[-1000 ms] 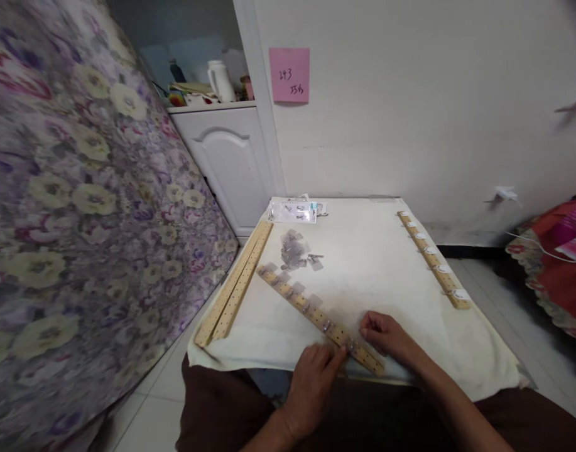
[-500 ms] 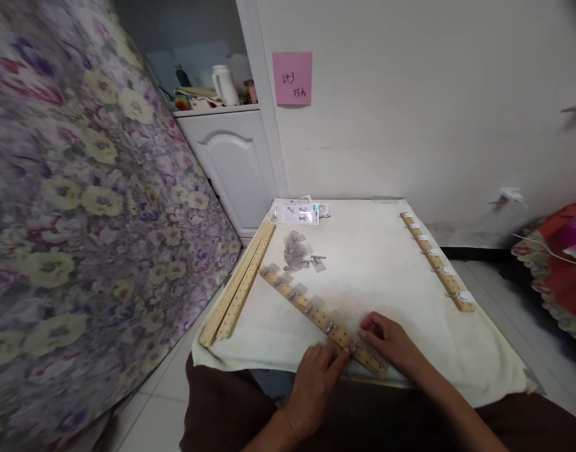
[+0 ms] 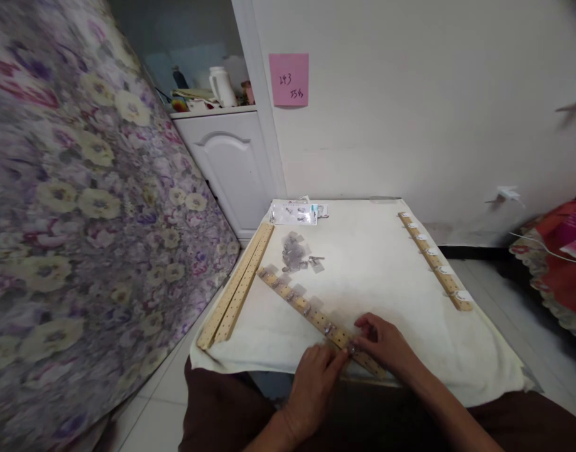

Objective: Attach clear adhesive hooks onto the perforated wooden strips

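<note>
A wooden strip (image 3: 301,306) with rows of holes lies slantwise on the cream-covered table (image 3: 377,263), several small metal clips with clear tags stuck along it. My left hand (image 3: 316,383) rests at the strip's near end, fingers pressed against its edge. My right hand (image 3: 386,342) sits on the other side of the same end, fingertips pinched at a small metal clip (image 3: 351,347) on the strip. Both hands meet at that clip.
A heap of loose clips (image 3: 294,254) and a clear packet (image 3: 294,213) lie at the table's far left. Two bare strips (image 3: 235,285) run along the left edge, another tagged strip (image 3: 433,260) along the right. A flowered mattress (image 3: 80,207) leans at left; a white cabinet (image 3: 231,163) stands behind.
My right hand has slid slightly left along the strip toward my left hand, closing on the clip. The view shifted a little; the strips have not moved.
</note>
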The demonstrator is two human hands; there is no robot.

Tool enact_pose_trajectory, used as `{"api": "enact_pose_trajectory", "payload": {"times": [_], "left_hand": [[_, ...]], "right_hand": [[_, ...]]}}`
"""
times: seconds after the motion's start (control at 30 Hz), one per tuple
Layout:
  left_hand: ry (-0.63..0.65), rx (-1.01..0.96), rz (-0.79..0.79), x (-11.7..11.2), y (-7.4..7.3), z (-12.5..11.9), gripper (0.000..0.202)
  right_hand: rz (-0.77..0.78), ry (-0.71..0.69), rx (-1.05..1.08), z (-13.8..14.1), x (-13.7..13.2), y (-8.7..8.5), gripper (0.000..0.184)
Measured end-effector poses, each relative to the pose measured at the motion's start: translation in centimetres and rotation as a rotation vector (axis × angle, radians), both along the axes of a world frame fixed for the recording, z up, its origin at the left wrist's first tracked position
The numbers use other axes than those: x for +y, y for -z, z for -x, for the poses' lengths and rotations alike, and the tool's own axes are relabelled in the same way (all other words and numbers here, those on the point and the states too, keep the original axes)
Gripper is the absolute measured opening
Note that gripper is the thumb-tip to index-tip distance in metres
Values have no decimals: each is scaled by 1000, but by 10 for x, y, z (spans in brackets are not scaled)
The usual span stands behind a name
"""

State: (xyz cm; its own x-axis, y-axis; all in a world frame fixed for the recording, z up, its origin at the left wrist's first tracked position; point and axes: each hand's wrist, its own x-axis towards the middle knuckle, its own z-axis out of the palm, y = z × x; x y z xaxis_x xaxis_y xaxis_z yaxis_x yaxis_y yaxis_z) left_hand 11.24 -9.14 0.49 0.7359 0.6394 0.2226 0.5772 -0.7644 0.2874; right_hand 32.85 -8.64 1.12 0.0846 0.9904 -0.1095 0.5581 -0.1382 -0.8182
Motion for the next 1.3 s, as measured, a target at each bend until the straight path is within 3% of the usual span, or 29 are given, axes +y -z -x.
{"api": "enact_pose_trajectory", "payload": {"times": [0.27, 0.5, 0.7, 0.87, 1.03, 1.3], "left_hand": [[6, -60, -68, 2, 3, 0, 39], [-31, -84, -81, 3, 11, 2, 38], [-28, -99, -30, 6, 10, 4, 40], [46, -218, -23, 8, 13, 10, 44], [70, -352, -52, 18, 14, 32, 47], [-185, -325, -49, 65, 7, 86, 39]], "right_hand": [[46, -13, 27, -1, 4, -2, 27], [-12, 19, 111, -2, -2, 1, 30], [-94, 183, 205, -11, -36, 6, 30], [-149, 202, 92, 6, -70, 8, 26], [-247, 189, -125, 26, -78, 11, 29], [-249, 247, -278, 37, -72, 10, 19]]}}
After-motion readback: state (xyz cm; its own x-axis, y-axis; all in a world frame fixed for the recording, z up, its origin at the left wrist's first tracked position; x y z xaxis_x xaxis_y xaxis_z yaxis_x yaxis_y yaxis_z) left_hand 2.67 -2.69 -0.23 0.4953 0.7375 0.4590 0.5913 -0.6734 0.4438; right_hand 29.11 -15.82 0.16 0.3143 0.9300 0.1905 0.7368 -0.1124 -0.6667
